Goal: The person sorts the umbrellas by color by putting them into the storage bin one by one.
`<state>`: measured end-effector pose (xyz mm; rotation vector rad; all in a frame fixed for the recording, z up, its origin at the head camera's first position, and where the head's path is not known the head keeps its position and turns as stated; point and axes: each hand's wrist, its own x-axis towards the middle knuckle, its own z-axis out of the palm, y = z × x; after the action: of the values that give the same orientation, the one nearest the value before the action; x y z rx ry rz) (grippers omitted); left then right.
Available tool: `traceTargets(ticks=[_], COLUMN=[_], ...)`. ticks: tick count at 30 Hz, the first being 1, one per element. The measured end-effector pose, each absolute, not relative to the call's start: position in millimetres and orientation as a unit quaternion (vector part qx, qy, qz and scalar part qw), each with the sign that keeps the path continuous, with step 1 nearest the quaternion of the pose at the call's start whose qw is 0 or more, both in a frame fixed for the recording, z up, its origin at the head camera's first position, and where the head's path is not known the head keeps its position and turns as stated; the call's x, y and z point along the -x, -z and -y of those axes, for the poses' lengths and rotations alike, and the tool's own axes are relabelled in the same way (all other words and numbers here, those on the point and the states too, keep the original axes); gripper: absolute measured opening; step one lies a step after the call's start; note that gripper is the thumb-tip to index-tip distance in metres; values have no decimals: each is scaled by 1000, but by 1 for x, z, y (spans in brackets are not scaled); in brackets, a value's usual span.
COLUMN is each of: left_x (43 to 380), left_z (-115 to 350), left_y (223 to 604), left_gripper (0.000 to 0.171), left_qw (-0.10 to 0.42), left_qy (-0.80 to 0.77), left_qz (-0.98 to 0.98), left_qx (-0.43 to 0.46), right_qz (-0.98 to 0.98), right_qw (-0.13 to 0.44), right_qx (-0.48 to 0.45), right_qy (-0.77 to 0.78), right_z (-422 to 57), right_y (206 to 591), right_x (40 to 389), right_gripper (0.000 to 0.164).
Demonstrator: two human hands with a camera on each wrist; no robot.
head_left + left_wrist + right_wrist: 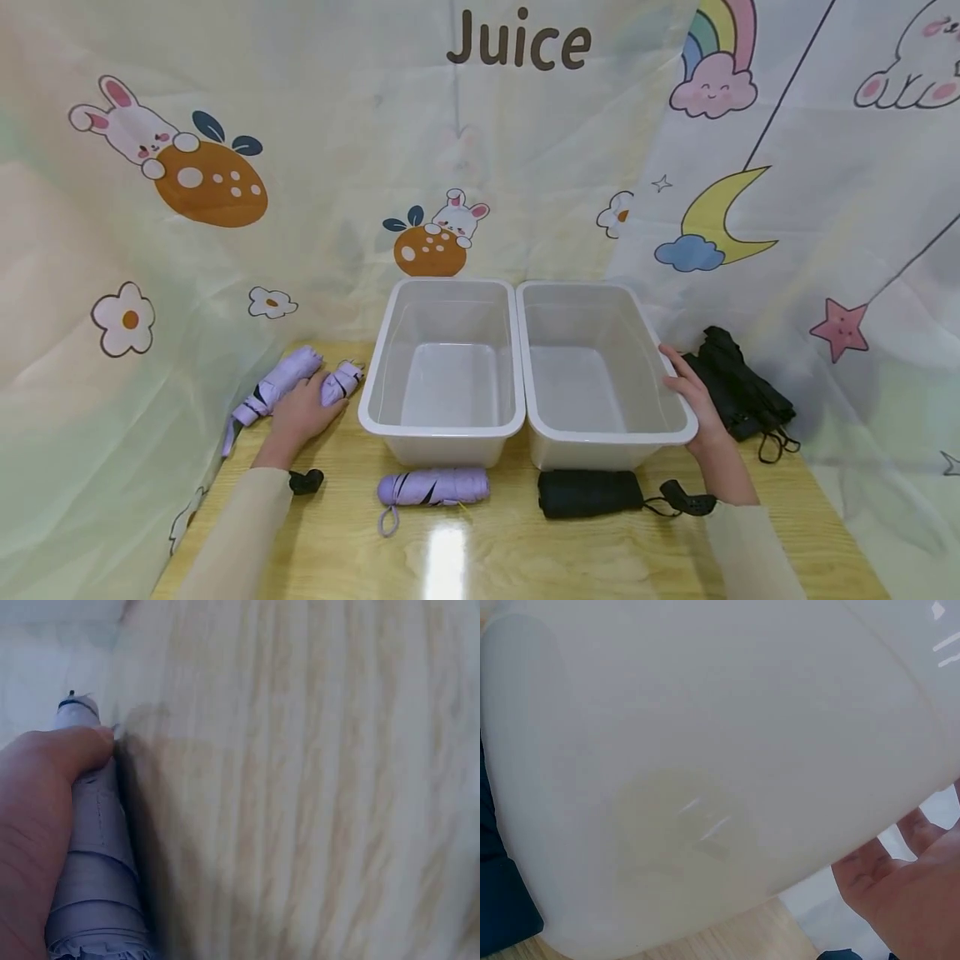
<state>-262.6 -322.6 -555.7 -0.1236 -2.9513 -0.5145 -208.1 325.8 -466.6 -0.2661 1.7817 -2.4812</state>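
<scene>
A folded lilac umbrella [342, 382] is gripped by the left hand [303, 410]. An upright white bin [600, 437] is held by the right hand [697, 404].

Both arms [236, 537] reach forward, hands [302, 410] well apart.

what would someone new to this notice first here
Probably the left bin and the right bin, both pale, side by side on the wooden table. Next comes the color contrast in front of them: a purple umbrella before the left one, a black umbrella before the right. The dark word "Juice" also stands out, high on the cartoon-printed backdrop.
</scene>
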Motion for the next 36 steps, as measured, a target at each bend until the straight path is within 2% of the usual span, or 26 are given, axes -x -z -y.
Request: traceTargets(ticks=[9,14,21,29,36], left_x=[257,258,268,284,305], left_z=[321,325,309,260,206], left_y=[498,452,394,344,317], left_gripper=[74,77,65,66,68], left_qw=[71,89,134,91,57], left_qy=[188,200,191,202,181], left_qz=[978,973,960,945,950], left_qx=[61,77,152,243,247], right_qz=[-574,-566,-565,-548,-563], right_qw=[39,40,45,58,49], right_qx=[96,102,90,115,106], right_qy=[812,817,819,826,818], right_z=[-326,-323,-324,-325,-324], right_y=[463,463,467,465,462], right_x=[209,211,209,204,203], right_gripper=[52,50,50,52,54])
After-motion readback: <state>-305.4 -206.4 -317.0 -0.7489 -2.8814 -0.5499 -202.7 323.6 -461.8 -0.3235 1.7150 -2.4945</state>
